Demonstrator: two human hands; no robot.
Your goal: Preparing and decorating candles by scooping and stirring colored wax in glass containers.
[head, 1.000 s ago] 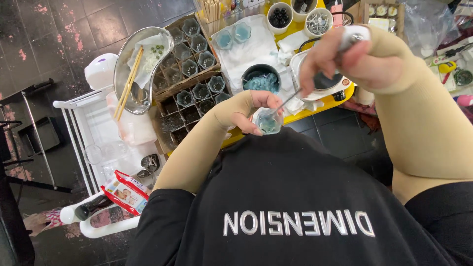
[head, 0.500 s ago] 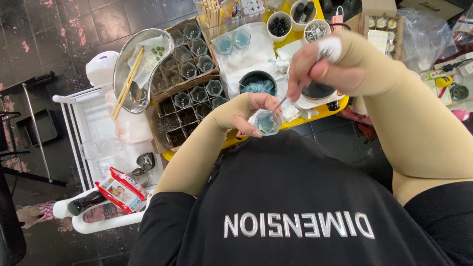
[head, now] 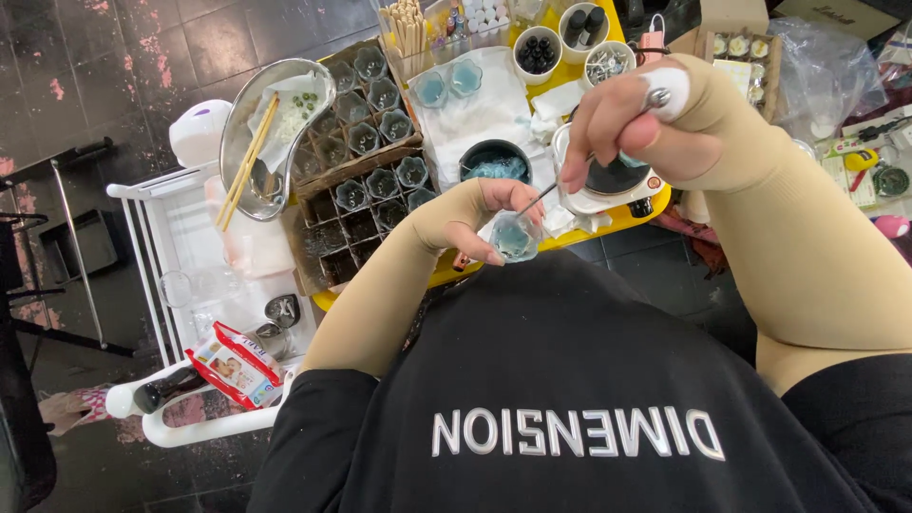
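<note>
Currently the left hand is curled closed around a small clear cup holding pale blue material, with thumb and fingers wrapped on its wall. The cup sits just above the person's black shirt, near frame centre, over the front edge of the yellow table.

The right hand, at 1 o'clock from the cup, is pinched shut on a thin metal spoon. The handle end shows at the top of the fist; the lower end reaches the cup's mouth.

At 12 o'clock from the cup stands a dark bowl of blue material. At 2 o'clock sits a white hot plate. At 10 o'clock a cardboard tray holds rows of empty clear cups, and a metal dish with wooden sticks lies beside it.
</note>
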